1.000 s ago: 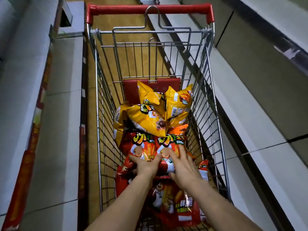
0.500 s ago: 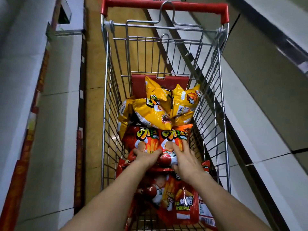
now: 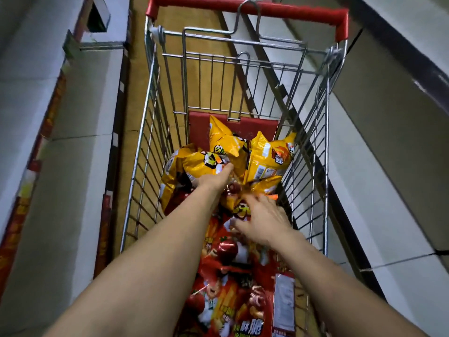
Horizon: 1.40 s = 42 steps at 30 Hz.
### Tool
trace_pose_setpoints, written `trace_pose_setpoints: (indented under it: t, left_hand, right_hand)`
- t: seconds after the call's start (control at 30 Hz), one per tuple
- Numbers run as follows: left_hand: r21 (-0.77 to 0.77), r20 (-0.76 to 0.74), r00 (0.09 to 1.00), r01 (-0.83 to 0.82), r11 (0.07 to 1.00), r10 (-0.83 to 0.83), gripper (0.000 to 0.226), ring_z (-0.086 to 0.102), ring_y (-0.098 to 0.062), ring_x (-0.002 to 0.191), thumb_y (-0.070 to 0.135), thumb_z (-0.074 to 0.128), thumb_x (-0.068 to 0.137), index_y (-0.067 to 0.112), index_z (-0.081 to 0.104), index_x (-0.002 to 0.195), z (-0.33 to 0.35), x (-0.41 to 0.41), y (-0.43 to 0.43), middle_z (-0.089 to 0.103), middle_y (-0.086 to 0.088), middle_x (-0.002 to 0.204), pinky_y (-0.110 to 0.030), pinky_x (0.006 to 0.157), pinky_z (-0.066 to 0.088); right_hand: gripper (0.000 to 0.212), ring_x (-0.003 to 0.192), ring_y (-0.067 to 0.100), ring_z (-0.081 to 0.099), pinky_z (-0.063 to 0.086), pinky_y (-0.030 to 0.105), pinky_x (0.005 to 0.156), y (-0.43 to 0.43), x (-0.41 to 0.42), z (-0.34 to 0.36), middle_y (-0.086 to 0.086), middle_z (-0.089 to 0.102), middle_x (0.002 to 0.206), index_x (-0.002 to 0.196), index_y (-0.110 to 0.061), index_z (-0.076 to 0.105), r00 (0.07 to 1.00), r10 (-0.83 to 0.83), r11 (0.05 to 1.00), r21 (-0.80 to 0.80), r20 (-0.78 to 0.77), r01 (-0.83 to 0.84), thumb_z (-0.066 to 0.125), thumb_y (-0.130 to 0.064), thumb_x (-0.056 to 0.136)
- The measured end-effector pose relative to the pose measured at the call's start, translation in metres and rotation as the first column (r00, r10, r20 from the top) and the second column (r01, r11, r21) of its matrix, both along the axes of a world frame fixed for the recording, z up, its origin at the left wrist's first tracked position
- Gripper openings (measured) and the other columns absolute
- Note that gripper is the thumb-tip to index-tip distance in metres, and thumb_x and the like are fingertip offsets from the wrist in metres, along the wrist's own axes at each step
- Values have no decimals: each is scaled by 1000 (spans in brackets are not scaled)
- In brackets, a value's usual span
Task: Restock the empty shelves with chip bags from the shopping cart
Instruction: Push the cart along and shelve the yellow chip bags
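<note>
Both hands had left the red chip bags (image 3: pixel 226 251) pressed a moment earlier. The left hand (image 3: pixel 215 178) had reached into the yellow chip bags (image 3: pixel 267 161) deep in the shopping cart (image 3: pixel 243 9), its fingers hidden, so its grip could not be told. The blurred right hand (image 3: pixel 263 218) lay spread, holding nothing. No bag had been lifted yet.
</note>
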<state>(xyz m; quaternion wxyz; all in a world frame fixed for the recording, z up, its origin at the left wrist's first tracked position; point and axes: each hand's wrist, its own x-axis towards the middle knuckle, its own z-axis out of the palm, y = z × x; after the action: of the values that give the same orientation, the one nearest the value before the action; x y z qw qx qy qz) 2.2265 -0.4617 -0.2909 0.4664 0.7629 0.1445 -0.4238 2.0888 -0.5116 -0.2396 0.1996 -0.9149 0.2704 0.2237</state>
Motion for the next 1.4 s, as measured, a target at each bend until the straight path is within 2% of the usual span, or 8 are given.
trace_pose_setpoints:
  t: [0.23, 0.4, 0.63, 0.8, 0.97, 1.17, 1.27, 1.4]
  left_hand:
    - [-68, -50, 923, -384, 921, 381, 90, 69, -27, 90, 34, 88, 39, -2, 60, 117, -9, -13, 19, 69, -14, 107, -48, 84, 57]
    - [-266, -277, 919, -354, 897, 280, 27, 69, -32, 80, 9, 68, 82, 0, 67, 108, 34, -42, 62, 71, -24, 101, -42, 71, 59]
    - [-351, -375, 927, -164, 922, 22, 44, 64, -37, 108, 18, 76, 72, 5, 66, 113, 72, -37, 91, 70, -21, 111, -50, 97, 48]
    - [-343, -212, 973, -158, 926, 87, 77, 71, -34, 95, 57, 81, 61, 10, 65, 119, 75, -25, 83, 73, -17, 104, -45, 88, 56]
    - [-325, -83, 993, -103, 940, 80, 49, 73, -17, 65, 39, 73, 78, 10, 61, 117, 63, -25, 94, 75, -8, 83, -24, 49, 55]
    - [-436, -224, 974, -133, 890, 36, 43, 72, -13, 59, 54, 58, 79, 19, 64, 103, 64, -18, 99, 74, -7, 74, -26, 47, 55]
    - [-373, -210, 977, -112, 921, 33, 85, 74, -29, 84, 70, 71, 52, 14, 63, 116, 56, -13, 101, 75, -15, 94, -41, 80, 57]
    - [-314, -136, 971, -229, 921, 196, 99, 73, -32, 86, 69, 77, 48, 10, 58, 125, 41, -2, 96, 71, -17, 110, -35, 63, 59]
  right_hand:
    - [58, 132, 25, 42, 39, 38, 106, -6, 34, -8, 5, 43, 143, 146, -23, 40, 966, -122, 941, 335, 227, 41, 57, -34, 91]
    - [59, 130, 22, 44, 36, 34, 105, -24, 32, -4, 1, 46, 141, 141, -20, 47, 850, -472, 815, 484, 235, 319, 55, -52, 92]
    - [60, 107, 15, 61, 47, 30, 96, -29, 36, 16, 4, 63, 127, 125, -12, 60, 863, -504, 622, 698, 10, 355, 66, -54, 83]
    - [87, 109, 18, 61, 49, 39, 99, -15, 34, 16, 1, 58, 128, 139, -21, 38, 832, -555, 532, 762, -16, 370, 74, -60, 71]
    - [111, 110, 21, 64, 47, 45, 103, 2, 41, 13, 1, 64, 125, 131, -27, 49, 731, -664, 273, 860, -156, 431, 72, -84, 39]
    - [27, 88, 15, 68, 54, 25, 82, 9, 49, 13, -7, 72, 86, 85, -23, 67, 761, -637, 526, 791, 122, 313, 64, -50, 86]
    - [31, 90, 19, 67, 51, 28, 81, 7, 59, 15, -6, 70, 86, 82, -21, 67, 818, -553, 616, 738, 155, 277, 59, -50, 90]
    - [51, 106, 21, 58, 43, 31, 91, -12, 73, 6, 0, 64, 111, 116, -16, 62, 823, -531, 762, 540, 203, 358, 40, -58, 97]
